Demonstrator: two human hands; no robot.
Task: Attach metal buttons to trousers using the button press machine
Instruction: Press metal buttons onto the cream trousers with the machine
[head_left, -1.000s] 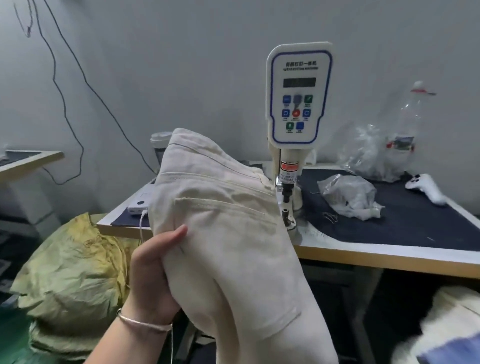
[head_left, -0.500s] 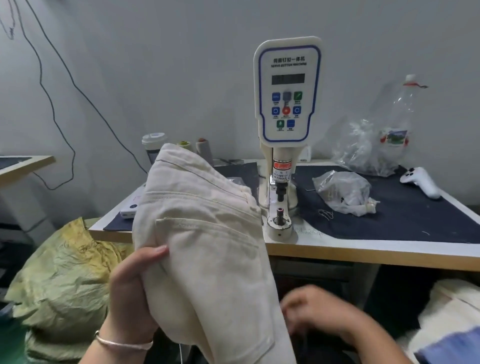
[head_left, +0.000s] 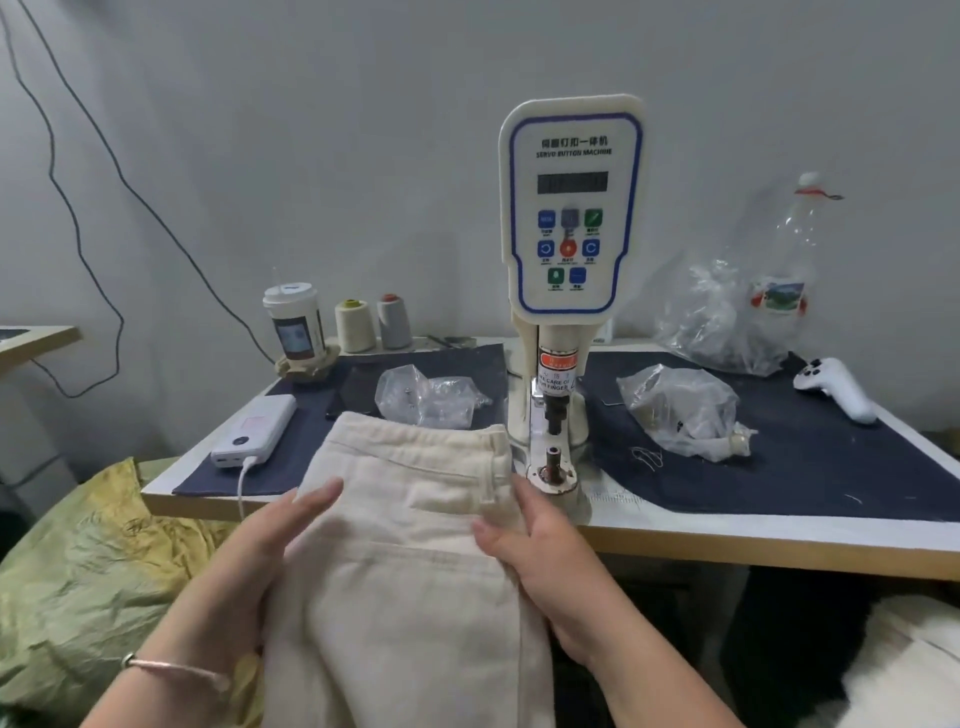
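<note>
Trousers (head_left: 415, 545) lie gripped at both edges by my left hand (head_left: 265, 540) and right hand (head_left: 540, 551), waistband beside the press die (head_left: 551, 470), no button visibly attached yet.

die post (head_left: 552, 456) exposed, gap above | trousers (head_left: 415, 467) touching left | bag (head_left: 685, 410) right

The trousers (head_left: 415, 561) run off the bottom edge, so their legs cannot be seen, and their waistband covers the worktop (head_left: 727, 540) edge left of the button press machine (head_left: 570, 208). The left hand (head_left: 249, 561) has its fingers tucked behind the cloth; its grip is hidden. On the machine, the small print under the keys is too blurred to read. The contents of the plastic bag (head_left: 680, 410) right of the machine cannot be made out.
</note>
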